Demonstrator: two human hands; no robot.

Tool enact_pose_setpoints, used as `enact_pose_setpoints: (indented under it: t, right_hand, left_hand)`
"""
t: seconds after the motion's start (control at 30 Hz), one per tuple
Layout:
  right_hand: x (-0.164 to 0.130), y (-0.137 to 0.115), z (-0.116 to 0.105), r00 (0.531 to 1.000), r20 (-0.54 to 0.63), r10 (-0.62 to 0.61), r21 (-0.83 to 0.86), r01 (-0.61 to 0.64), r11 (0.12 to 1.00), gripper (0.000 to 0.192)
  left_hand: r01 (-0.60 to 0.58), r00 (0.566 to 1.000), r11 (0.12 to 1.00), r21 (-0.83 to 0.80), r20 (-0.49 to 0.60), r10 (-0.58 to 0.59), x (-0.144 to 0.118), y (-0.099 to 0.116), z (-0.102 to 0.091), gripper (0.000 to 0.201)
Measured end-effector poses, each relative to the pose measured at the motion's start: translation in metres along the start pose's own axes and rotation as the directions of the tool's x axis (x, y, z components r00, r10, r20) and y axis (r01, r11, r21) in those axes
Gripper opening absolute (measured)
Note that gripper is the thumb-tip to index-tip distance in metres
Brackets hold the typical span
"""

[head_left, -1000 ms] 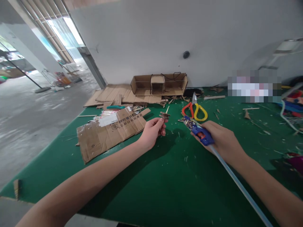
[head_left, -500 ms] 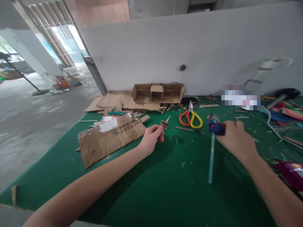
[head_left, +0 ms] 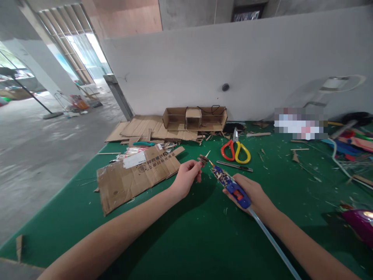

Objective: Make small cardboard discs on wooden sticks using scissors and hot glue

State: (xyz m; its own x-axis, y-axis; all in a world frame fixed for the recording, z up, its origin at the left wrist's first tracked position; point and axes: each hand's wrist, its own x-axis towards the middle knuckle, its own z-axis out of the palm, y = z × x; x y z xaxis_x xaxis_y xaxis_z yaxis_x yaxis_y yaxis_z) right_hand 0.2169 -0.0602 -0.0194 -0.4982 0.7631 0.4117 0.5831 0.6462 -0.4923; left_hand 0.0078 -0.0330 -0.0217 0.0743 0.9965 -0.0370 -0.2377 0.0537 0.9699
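table beneath both grips. i have right hand wrapped round blue glue gun, nozzle touching or just beside small brown piece, pinched tight by left hand. step looks like gluing; next move calls for steady pinch, measured squeeze.

Green tabletop. Scissors, one handle red, one yellow, lie just beyond a slim metal tool, possibly a craft knife; detail poor. Printed cardboard sheet at left. Open-fronted cardboard box near the pale wall. Magenta object cut off at right edge.
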Motion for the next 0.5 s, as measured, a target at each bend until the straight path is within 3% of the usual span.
enact_pose_setpoints:
  t: [0.2, 0.5]
  right_hand:
    - [-0.0012, 0.0093, -0.0010, 0.985, 0.173, 0.002, -0.023, 0.002, 1.000, 0.011]
    - [-0.0011, 0.0076, -0.0020, 0.989, 0.147, 0.003, -0.055, 0.006, 0.998, 0.006]
  left_hand:
    - [0.022, 1.000, 1.000, -0.004, -0.006, -0.022, -0.0001, 0.0003, 0.0006, 0.033]
    - [-0.023, 1.000, 0.999, 0.029, 0.011, 0.023, 0.0012, -0.0051, -0.0008, 0.030]
